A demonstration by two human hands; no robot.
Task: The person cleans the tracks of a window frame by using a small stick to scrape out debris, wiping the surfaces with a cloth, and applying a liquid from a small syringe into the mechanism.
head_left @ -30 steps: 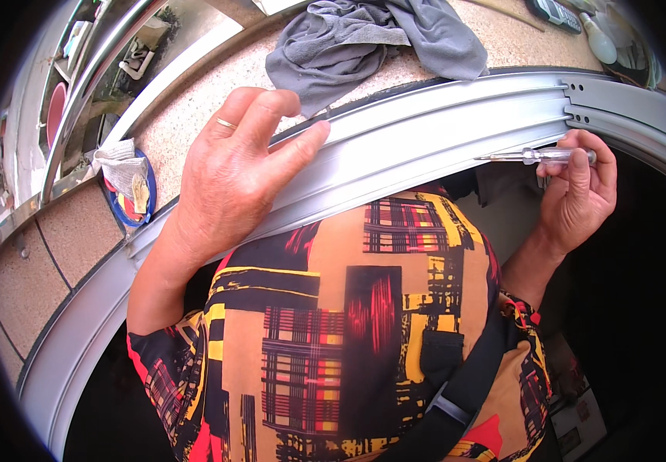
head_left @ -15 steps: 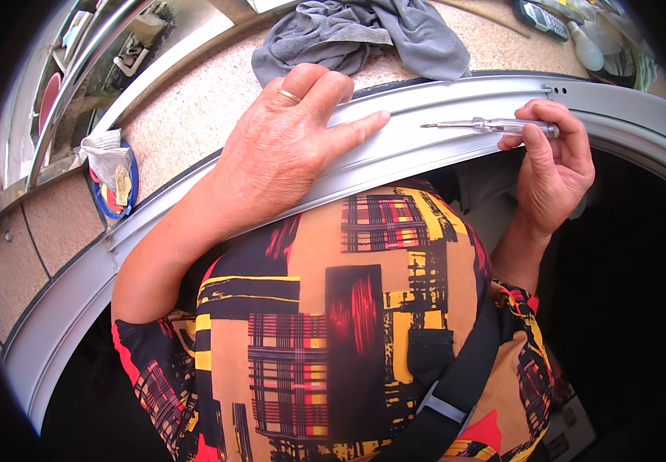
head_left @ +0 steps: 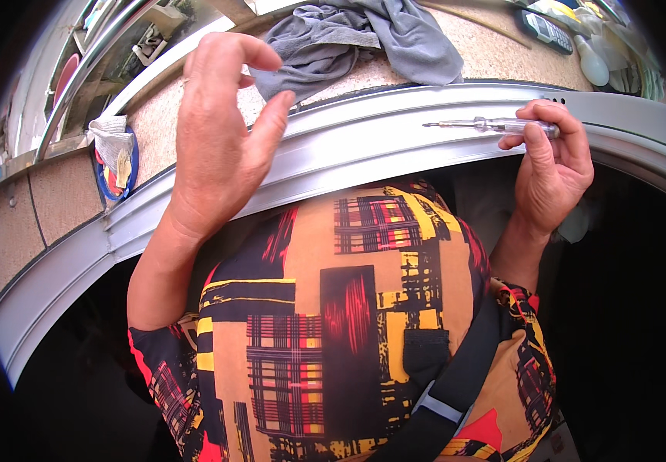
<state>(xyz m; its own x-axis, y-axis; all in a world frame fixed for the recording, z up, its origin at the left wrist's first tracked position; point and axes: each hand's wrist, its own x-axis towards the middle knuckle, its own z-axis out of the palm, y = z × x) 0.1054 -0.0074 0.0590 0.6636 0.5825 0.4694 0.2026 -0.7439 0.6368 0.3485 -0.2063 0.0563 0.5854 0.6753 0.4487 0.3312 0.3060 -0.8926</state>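
In my right hand (head_left: pixel 552 165) is a small screwdriver (head_left: pixel 495 125) with a clear handle, pinched between thumb and fingers. Its thin metal tip points left, above the white metal window track (head_left: pixel 379 127). My left hand (head_left: pixel 221 142) is raised over the track and the stone sill, thumb and fingers apart, with nothing in it. A crumpled grey cloth (head_left: pixel 356 42) lies on the sill beyond the track, just right of my left hand's fingers.
On the left, a blue-rimmed container (head_left: pixel 131 173) holds a pale cloth (head_left: pixel 111 140) and small items. At the far right are a dark handheld device with buttons (head_left: pixel 546 32), a white bulb (head_left: pixel 593 63) and a thin stick (head_left: pixel 479 23). A metal rail (head_left: pixel 79 77) runs along the upper left.
My left hand has moved left and up off the track, and its fingers have opened out. My right hand holds the screwdriver in nearly the same place.
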